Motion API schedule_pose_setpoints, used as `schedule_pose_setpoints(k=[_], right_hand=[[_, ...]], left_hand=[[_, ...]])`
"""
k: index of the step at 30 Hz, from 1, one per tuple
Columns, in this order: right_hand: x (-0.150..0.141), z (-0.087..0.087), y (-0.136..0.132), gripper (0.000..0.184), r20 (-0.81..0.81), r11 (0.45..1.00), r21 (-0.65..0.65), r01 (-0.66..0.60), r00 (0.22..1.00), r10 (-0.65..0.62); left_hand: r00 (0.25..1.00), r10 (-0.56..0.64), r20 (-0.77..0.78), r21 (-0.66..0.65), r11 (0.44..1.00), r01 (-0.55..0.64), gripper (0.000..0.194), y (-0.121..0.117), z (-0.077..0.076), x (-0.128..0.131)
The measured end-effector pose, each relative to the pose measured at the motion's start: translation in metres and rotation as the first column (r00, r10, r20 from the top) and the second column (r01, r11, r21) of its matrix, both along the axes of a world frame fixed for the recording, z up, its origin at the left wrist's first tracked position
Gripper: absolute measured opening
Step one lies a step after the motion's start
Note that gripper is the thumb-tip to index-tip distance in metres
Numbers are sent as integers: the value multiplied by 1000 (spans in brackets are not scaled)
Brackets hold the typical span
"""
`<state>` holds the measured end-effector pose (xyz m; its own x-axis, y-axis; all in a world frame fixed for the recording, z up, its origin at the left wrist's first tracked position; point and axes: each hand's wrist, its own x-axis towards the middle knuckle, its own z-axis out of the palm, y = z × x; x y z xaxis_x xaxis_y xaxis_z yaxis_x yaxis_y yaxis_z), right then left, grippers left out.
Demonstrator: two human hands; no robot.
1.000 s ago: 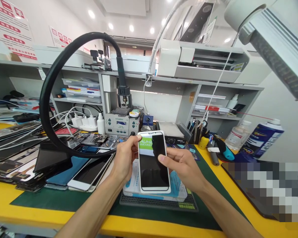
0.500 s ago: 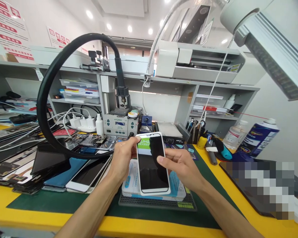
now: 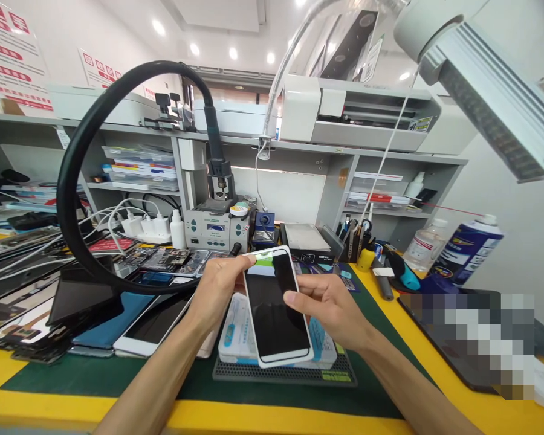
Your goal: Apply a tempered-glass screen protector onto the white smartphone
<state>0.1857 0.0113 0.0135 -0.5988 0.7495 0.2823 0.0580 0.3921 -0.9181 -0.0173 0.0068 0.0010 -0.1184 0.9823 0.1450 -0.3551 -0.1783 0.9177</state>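
Note:
A white smartphone with a dark, glossy screen is held up between both hands, slightly tilted. My left hand grips its upper left corner, thumb on the front edge. At the right edge, my right hand has its thumb resting on the screen and its fingers behind. Under the phone is a blue-and-white box, partly covered by it, lying on a black perforated pad. The fingers behind the phone are hidden.
Phones and phone parts are piled at the left. A black hose loops from a rework station at the back. On the right stand a spray can, a clear bottle and tools. A lamp hangs at upper right.
The phone has tilted a little more, its lower end shifting slightly down. Both hands keep their hold on it. The whole view has moved slightly.

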Motion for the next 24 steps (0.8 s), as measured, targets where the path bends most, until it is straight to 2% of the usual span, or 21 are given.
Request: schedule_pose_setpoints(k=[5,8,14,24], right_hand=[[2,0,1,44,34,1000,26,-6,999,5],[3,-1,2,43,52,1000,21,-2,999,1],[2,-2,1,47,49,999,-27,-29,998,31],[0,-1,-1,40,43,997,-59,-47,998,49]], left_hand=[[996,-79,-42,27,996,80,14,-3,3,-7],[994,-85,-74,34,996,88,19,-4,5,-8],[994,-12,-113,50,999,18,16,-4,8,-6],[983,20,-183,89,996,-4,18,-4,6,-7]])
